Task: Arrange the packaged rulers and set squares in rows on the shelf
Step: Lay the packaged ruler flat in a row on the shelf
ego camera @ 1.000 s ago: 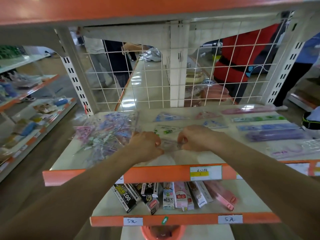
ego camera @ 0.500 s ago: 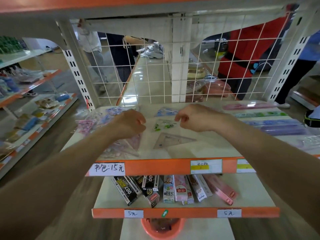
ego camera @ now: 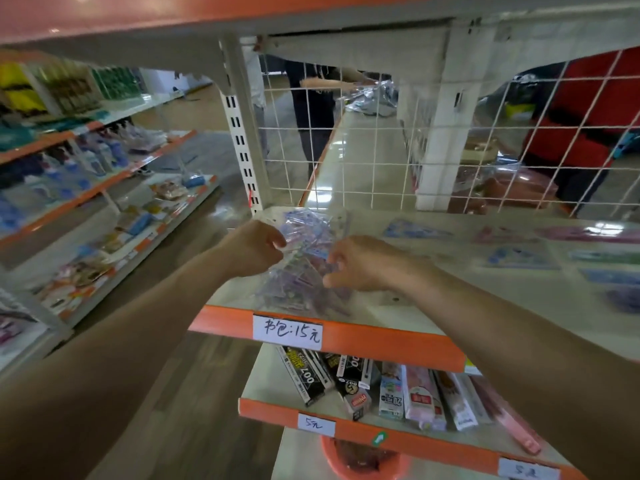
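Heap of clear-plastic packaged set squares [ego camera: 304,261] lies at the left end of the cream shelf with orange front edge [ego camera: 363,341]. Left hand [ego camera: 254,247] pinches the heap's top-left edge with curled fingers. Right hand [ego camera: 360,263] is curled against its right side; blur, cannot tell if it grips. Flat packaged rulers [ego camera: 419,232] lie in rows further right.

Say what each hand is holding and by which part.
Left hand pinches the packet pile at its left edge; right hand seemingly grips its right edge.
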The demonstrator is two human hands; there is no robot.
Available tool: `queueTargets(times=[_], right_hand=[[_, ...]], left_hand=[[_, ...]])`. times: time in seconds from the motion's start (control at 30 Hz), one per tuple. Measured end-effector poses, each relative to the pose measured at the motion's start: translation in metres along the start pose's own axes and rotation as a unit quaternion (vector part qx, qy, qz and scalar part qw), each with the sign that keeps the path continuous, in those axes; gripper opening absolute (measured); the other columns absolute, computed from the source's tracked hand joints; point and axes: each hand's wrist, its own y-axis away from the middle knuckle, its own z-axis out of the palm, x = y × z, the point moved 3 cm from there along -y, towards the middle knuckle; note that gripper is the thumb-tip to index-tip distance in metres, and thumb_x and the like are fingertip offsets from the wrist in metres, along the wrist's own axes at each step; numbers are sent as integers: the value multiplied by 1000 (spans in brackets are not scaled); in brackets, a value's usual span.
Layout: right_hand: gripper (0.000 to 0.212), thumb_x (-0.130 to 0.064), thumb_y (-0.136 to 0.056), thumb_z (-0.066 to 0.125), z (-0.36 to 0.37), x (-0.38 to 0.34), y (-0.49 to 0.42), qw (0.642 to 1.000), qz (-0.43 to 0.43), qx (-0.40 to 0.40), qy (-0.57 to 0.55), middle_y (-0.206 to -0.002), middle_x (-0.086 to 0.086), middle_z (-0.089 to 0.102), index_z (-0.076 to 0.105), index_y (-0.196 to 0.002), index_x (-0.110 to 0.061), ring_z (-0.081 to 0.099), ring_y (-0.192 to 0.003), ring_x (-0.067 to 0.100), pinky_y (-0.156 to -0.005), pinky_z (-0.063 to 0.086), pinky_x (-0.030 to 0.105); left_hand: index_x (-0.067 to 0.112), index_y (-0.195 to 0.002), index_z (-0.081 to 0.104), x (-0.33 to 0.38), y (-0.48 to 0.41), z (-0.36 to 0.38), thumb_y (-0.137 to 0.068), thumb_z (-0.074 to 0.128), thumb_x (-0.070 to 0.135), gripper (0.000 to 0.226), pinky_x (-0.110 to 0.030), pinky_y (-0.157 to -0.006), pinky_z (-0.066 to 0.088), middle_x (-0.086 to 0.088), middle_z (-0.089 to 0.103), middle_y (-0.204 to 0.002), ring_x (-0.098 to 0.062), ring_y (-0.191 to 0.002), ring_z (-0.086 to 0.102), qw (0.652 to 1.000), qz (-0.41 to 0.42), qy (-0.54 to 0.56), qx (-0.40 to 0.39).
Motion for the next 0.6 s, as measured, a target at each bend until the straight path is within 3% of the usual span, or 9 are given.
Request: queueTargets(times=[0.1,0.2,0.33,0.47,0.6], right_hand=[[36,-54,-83,59,14,-14,-5,996,2,-16,86,-72,-4,49,55,-81,-19,47,-63,13,-54,34,26],[35,-52,-82,62,24,-18,-9,992,-3,9,129,-70,-4,47,55,-82,-18,44,-61,12,-50,29,25],[39,-44,-82,64,26,-16,-11,995,2,2,95,-60,-5,42,42,-61,-19,39,-53,12,-48,27,25],[41,-42,-83,62,23,-11,-8,999,-3,4,51,-55,-4,37,41,-57,-18,34,-49,14,-49,27,26],[35,-39,-89,48,8,-4,5,999,-15,47,16,-71,5,61,64,-74,-11,57,-66,21,-61,44,31]], left_hand=[[14,-111,67,-11,1,1,-89,59,14,23,-21,-78,39,1,56,-98,-13,-90,54,1000,-15,-5,-6],[13,-111,67,-18,1,4,-90,59,15,23,-23,-83,41,-2,57,-101,-15,-93,54,1000,-21,5,-13],[11,-108,68,-20,-1,7,-89,60,13,21,-27,-90,44,-7,61,-112,-16,-95,55,998,-30,44,-21],[11,-111,68,-12,1,6,-92,58,15,22,-22,-82,43,-3,58,-104,-14,-94,55,998,-27,56,-28],[11,-109,69,0,2,2,-93,54,14,22,-14,-63,44,-1,61,-100,-14,-88,58,993,-31,108,-22]])
